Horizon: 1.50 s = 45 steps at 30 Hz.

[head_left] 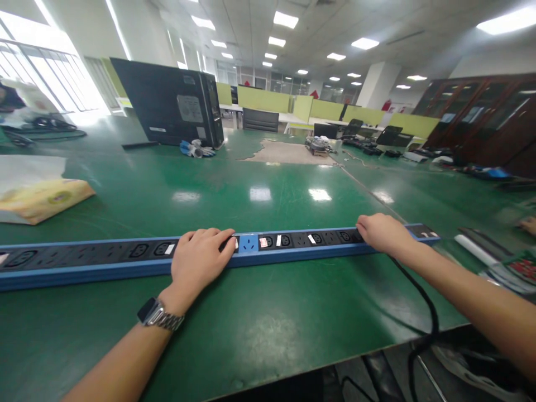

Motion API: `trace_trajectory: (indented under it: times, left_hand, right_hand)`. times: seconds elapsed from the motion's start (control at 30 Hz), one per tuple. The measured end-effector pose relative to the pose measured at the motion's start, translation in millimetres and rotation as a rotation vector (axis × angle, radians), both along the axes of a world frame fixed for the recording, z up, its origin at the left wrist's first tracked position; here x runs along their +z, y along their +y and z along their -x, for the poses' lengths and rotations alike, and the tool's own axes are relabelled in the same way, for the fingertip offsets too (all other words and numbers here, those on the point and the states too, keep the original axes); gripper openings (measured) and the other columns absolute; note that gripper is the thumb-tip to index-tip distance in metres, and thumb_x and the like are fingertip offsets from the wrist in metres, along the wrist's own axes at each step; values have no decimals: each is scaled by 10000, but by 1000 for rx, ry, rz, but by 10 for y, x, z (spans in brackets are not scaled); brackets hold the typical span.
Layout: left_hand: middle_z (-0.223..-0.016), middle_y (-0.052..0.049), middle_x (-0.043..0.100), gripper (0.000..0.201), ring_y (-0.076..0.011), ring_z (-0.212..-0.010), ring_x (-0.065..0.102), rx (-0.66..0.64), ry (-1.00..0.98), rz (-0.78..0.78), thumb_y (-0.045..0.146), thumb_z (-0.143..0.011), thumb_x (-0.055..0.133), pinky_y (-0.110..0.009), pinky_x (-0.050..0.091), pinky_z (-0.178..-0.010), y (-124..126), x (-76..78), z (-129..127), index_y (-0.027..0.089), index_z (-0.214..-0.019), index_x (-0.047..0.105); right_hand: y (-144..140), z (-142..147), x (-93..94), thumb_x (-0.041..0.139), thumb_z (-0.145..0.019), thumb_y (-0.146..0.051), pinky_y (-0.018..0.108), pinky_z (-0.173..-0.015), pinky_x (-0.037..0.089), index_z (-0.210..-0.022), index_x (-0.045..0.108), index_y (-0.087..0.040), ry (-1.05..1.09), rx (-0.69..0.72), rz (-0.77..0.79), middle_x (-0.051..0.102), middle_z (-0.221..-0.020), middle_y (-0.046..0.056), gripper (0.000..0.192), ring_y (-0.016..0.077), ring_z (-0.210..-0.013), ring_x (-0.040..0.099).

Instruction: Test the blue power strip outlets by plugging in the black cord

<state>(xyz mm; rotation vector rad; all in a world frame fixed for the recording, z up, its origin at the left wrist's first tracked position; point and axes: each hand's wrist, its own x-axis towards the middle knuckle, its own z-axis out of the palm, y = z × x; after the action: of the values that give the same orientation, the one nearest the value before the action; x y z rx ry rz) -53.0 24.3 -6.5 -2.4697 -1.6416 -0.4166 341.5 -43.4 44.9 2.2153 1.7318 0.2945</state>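
A long blue-and-black power strip (280,254) lies across the table, with rows of sockets, one blue socket (248,243) and small white labels. My left hand (201,259) is laid over the strip left of the blue socket, its fingers curled over the top. A watch with a metal band sits on that wrist. Over the strip's right part, my right hand (383,231) is closed in a pinch. A black power cord (422,293) runs out from under this hand and hangs over the table's front edge. Whatever part of the cord is inside the fingers is hidden.
A tissue pack (50,198) lies at the left. Behind it stand a black computer case (167,106) and blue-grey gloves (196,149). Rolled or bagged items (511,271) lie at the right, near another person's hand (528,224). The green tabletop (268,324) ends close in front.
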Motion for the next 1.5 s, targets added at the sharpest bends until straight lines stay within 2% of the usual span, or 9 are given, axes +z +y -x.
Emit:
trace_trajectory:
  times: [0.23,0.33,0.43,0.77,0.93,1.07,1.17,1.23,1.5]
  left_hand:
    - [-1065,-62,723,461,-280,-1020,622,-9,-18,-2,446,-942,322,-447,384,-895,-12,13,-4,267,-1156,689]
    - [-1061,-63,723,461,-278,-1016,623,-10,-26,-4,444,-943,323,-444,385,-894,-18,8,0,263,-1154,690]
    - [-1061,-60,723,458,-271,-1008,623,-22,-33,-12,443,-945,323,-435,386,-889,-17,-11,10,269,-1155,691]
    - [-1059,-60,727,435,-256,-1010,623,-19,-65,-15,442,-940,338,-423,376,-896,-1,-34,18,283,-1120,700]
    - [-1035,-64,729,447,-252,-999,625,-36,-77,-52,440,-949,318,-418,370,-897,-12,-58,34,285,-1126,698]
    - [-999,-76,729,450,-261,-972,625,-42,-92,-55,438,-950,326,-433,374,-884,-16,-64,31,262,-1110,708]
    - [-990,-77,730,436,-263,-969,625,-46,-109,-61,433,-950,339,-436,380,-883,-16,-65,30,257,-1104,706]
    - [-995,-76,731,418,-263,-970,627,-44,-150,-74,409,-951,349,-432,386,-893,-13,-72,42,241,-1082,709]
    - [-951,-72,738,323,-225,-907,636,-70,-495,-136,299,-920,423,-353,447,-853,47,-138,132,170,-931,719]
  right_hand:
    - [-17,437,542,414,-911,-371,288,-703,447,-938,736,-193,158,93,-219,735,-910,97,369,225,-834,665]
    - [126,957,440,433,-898,-361,275,-755,458,-923,751,-206,321,293,-84,741,-957,73,354,211,-883,667]
    - [297,1292,231,423,-894,-323,292,-765,473,-935,756,-176,274,241,-46,739,-951,115,366,231,-892,675]
    - [279,1699,121,416,-906,-216,355,-797,509,-1039,719,-111,163,184,-50,706,-973,228,347,278,-941,686]
    - [299,1626,78,394,-923,-260,345,-784,501,-997,725,-127,159,169,30,711,-984,204,364,272,-909,690]
    - [282,1587,401,385,-919,-275,335,-769,486,-978,725,-124,136,197,-53,718,-960,184,377,271,-889,685]
    - [314,1808,720,357,-932,-353,317,-775,473,-968,729,-167,203,290,-211,728,-944,117,417,243,-887,668]
    - [397,2040,774,400,-911,-379,294,-787,464,-943,734,-184,286,399,-145,733,-954,81,388,219,-889,656]
    - [774,2448,157,455,-835,-278,249,-711,467,-936,743,-168,430,371,70,742,-950,113,324,197,-861,675]
